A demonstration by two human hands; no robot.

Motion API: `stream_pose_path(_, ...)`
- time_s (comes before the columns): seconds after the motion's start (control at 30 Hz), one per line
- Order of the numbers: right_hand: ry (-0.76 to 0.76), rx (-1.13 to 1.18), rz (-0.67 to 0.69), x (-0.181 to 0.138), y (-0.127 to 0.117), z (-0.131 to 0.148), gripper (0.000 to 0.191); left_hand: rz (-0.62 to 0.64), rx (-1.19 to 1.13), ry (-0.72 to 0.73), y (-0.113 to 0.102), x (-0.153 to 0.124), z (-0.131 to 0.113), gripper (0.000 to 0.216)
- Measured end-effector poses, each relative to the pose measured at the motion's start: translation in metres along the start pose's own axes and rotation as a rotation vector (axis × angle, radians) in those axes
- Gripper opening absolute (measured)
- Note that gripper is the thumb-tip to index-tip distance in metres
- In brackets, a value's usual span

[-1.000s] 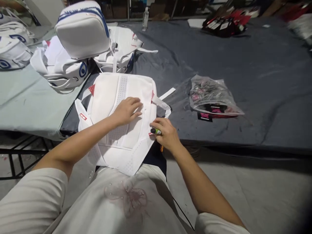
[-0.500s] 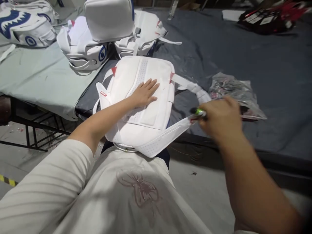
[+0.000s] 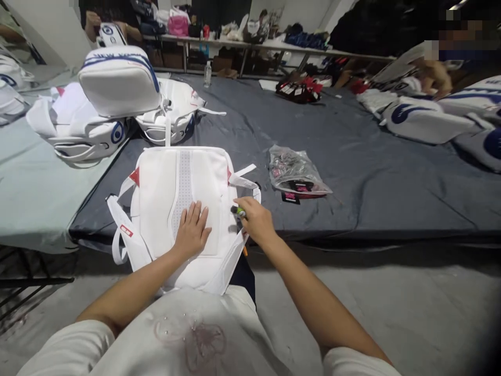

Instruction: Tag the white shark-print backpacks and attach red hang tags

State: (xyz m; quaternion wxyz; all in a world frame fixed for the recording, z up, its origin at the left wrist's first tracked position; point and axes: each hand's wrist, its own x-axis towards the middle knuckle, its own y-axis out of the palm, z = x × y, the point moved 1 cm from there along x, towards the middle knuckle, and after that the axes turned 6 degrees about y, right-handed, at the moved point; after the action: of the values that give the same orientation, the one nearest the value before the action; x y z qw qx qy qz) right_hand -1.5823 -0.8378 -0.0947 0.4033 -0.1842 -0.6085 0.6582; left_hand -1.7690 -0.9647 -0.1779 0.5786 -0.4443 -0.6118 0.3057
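A white backpack lies at the table's near edge against my body, its back panel and straps facing up. My left hand is open, palm down and fingers spread on the panel. At the backpack's right side, my right hand is closed round a small green tool with a black end; its exact kind cannot be made out. The right shoulder strap runs up beside this hand. On the other side, the left strap with a red label hangs outward.
More white and blue backpacks are stacked at the back left, others at the far right. Right of my work lies a clear plastic bag with tags. Further back are a bottle and a red-black bundle. Other people's hands show behind.
My view has lifted and turned right. My right hand has come inward to the backpack's side, and the strap has slackened. My left hand stays flat on the panel.
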Motion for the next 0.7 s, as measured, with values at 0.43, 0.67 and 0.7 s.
stream_pose_path(0.43,-0.249,-0.290,0.102,0.061,0.014,0.019,0.012,0.019,-0.035,-0.024,0.003,0.002,0.003,0.063)
stream_pose_path(0.67,-0.333,-0.371,0.081,0.074,0.018,0.021,0.017,-0.008,-0.027,-0.017,0.002,0.003,0.003,0.062)
stream_pose_path(0.7,-0.355,-0.374,0.095,0.078,0.016,0.021,0.015,-0.012,-0.024,-0.015,0.002,0.003,0.003,0.062)
